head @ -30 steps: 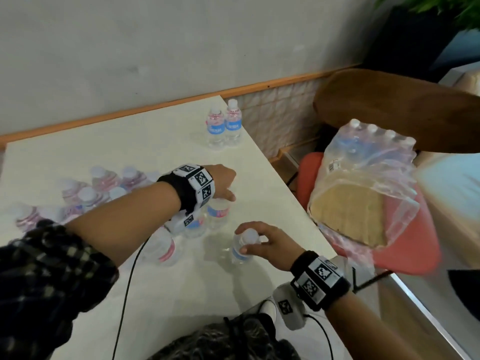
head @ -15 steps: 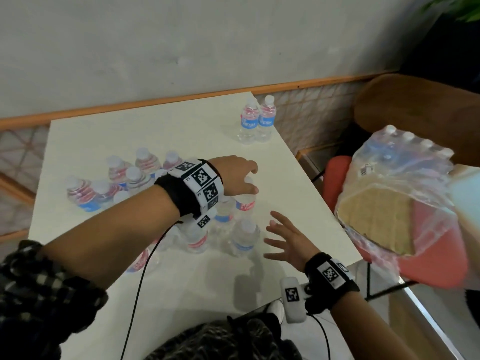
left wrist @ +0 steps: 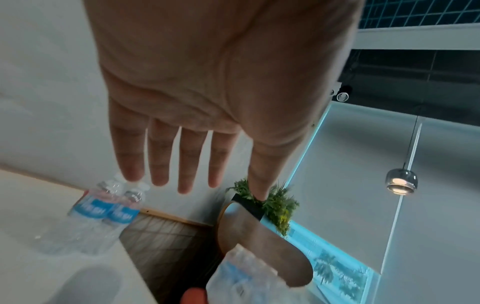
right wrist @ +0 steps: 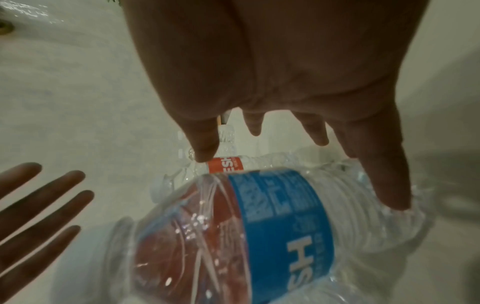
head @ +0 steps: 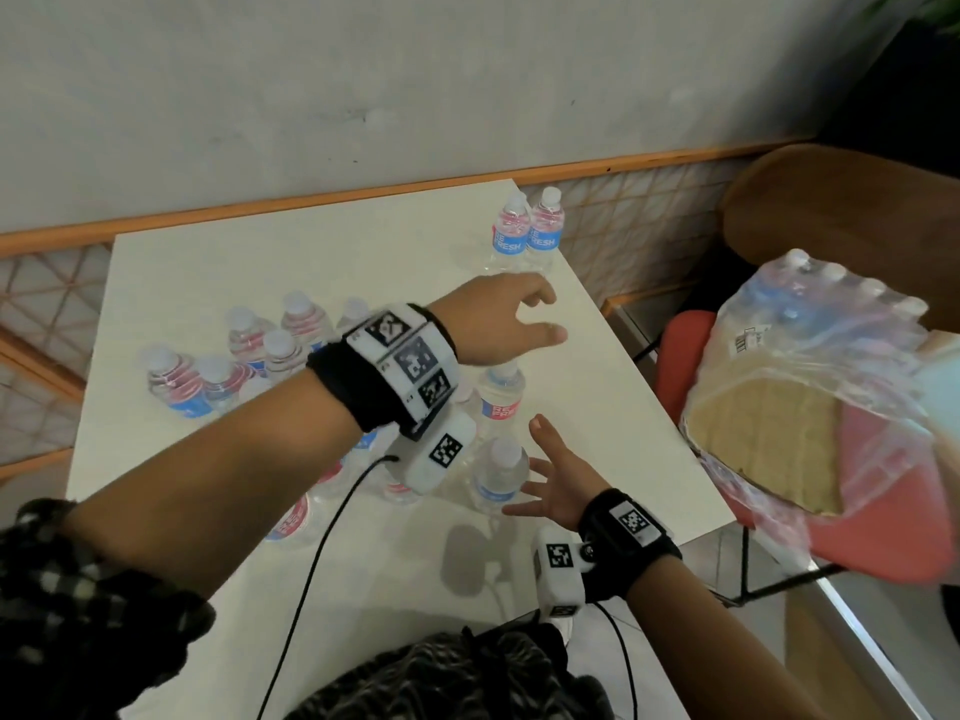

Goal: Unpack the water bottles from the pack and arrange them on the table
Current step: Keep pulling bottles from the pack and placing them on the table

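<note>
Small clear water bottles with red and blue labels stand on the white table [head: 311, 252]. The shrink-wrapped pack [head: 810, 387] [left wrist: 246, 277] lies tilted on a red chair to the right, its torn plastic and cardboard base showing. My left hand [head: 550, 317] [left wrist: 197, 168] hovers above the table with straight fingers, holding nothing, pointing toward the pack. My right hand [head: 540, 470] [right wrist: 285, 144] is spread open just right of the nearest bottle [head: 496, 475] [right wrist: 272, 226], not gripping it. Another bottle [head: 501, 394] stands just behind.
Two bottles [head: 527, 236] [left wrist: 103, 214] stand at the table's far right corner. A cluster of several bottles [head: 249, 356] fills the left middle. The red chair [head: 883, 537] and a brown chair [head: 841, 200] stand right of the table. A black cable [head: 311, 563] crosses the near table.
My right hand let go of the near bottle and spread open beside it. My left hand lifted off the bottles and moved right with its fingers straightened.
</note>
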Demonstrator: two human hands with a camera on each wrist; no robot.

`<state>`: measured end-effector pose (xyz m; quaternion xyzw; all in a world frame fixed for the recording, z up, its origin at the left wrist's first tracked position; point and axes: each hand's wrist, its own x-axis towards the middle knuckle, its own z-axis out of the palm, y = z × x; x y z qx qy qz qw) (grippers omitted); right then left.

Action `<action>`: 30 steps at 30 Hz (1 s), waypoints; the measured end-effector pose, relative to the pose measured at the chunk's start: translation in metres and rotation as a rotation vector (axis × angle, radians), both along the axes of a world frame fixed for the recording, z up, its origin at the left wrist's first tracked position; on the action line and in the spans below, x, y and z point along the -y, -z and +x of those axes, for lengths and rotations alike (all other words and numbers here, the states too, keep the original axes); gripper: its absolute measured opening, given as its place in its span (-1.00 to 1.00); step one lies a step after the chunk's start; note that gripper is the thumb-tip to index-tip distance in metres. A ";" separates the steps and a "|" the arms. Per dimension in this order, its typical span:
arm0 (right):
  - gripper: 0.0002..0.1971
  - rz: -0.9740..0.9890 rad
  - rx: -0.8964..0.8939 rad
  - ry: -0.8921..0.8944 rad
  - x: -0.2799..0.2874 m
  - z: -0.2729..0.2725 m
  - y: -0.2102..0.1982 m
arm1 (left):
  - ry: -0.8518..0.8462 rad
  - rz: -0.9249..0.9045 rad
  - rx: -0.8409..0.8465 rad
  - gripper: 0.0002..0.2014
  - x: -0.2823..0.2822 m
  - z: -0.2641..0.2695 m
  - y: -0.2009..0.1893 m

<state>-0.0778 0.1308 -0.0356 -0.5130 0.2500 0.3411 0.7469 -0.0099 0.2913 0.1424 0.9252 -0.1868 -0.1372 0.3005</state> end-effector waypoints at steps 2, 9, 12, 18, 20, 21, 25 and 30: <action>-0.20 0.005 0.015 -0.020 0.000 0.002 0.001 | 0.040 0.102 -0.007 -0.42 0.005 -0.011 0.021; -0.11 -0.026 0.110 -0.192 -0.019 0.011 -0.010 | 0.156 0.560 -0.050 -0.26 -0.007 -0.029 0.063; -0.12 -0.001 0.112 -0.179 -0.031 0.012 -0.004 | 0.110 0.522 -0.059 -0.21 -0.030 -0.035 0.062; -0.09 0.019 0.119 -0.181 -0.047 0.009 0.001 | -0.033 0.415 -0.148 -0.28 -0.085 -0.018 0.072; -0.10 0.024 0.126 -0.195 -0.050 0.009 0.002 | -0.040 0.368 -0.186 -0.32 -0.094 -0.013 0.069; -0.11 0.026 0.131 -0.201 -0.051 0.008 0.002 | -0.043 0.339 -0.205 -0.35 -0.097 -0.011 0.067; -0.11 0.011 0.147 -0.215 -0.061 0.006 0.006 | -0.043 0.268 -0.207 -0.38 -0.097 -0.011 0.058; -0.14 0.008 0.171 -0.243 -0.078 0.003 0.012 | -0.004 0.298 -0.198 -0.33 -0.082 -0.024 0.056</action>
